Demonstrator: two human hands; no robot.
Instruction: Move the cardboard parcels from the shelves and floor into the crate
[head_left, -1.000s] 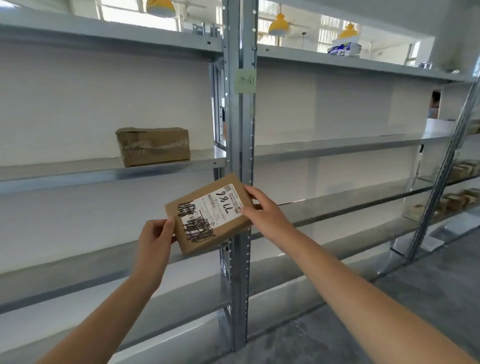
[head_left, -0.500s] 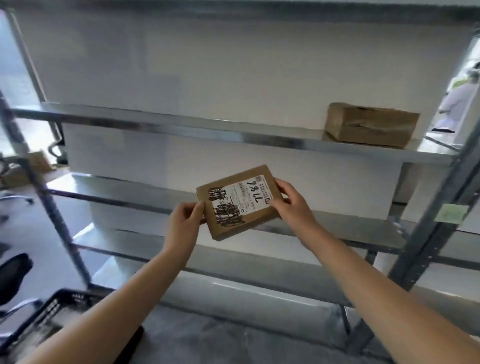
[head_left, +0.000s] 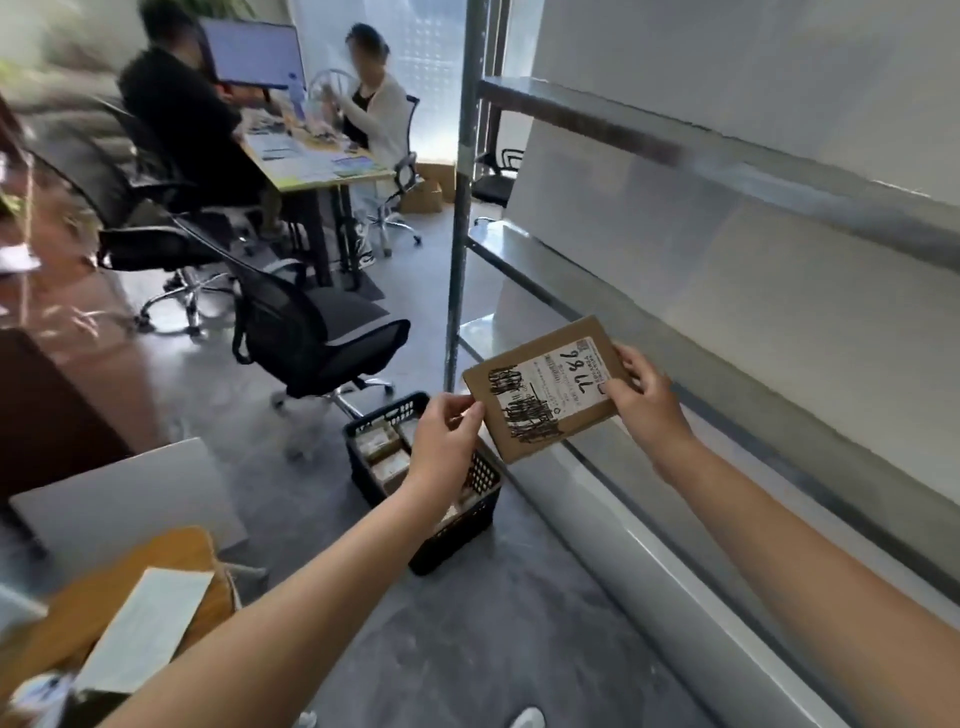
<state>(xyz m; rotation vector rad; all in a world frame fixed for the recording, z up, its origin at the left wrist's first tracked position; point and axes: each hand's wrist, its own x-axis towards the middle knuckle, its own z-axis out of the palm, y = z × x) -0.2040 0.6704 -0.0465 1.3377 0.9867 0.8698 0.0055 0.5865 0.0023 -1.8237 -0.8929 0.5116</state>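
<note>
View swung left: crate (head_left: 480, 480) on grey floor (head_left: 519, 623) beside shelves (head_left: 727, 171).

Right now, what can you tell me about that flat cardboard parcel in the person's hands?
The cardboard parcel is a thin, flat brown rectangle, apparently plain card. A white shipping label covers much of its upper face, with handwritten digits, a small printed code and heavy black scribbles over part of the text. It is held in the air, tilted, beside the metal shelving. The left hand pinches its lower left corner; the right hand grips its right edge. It hangs above and to the right of the black crate on the floor.
</note>
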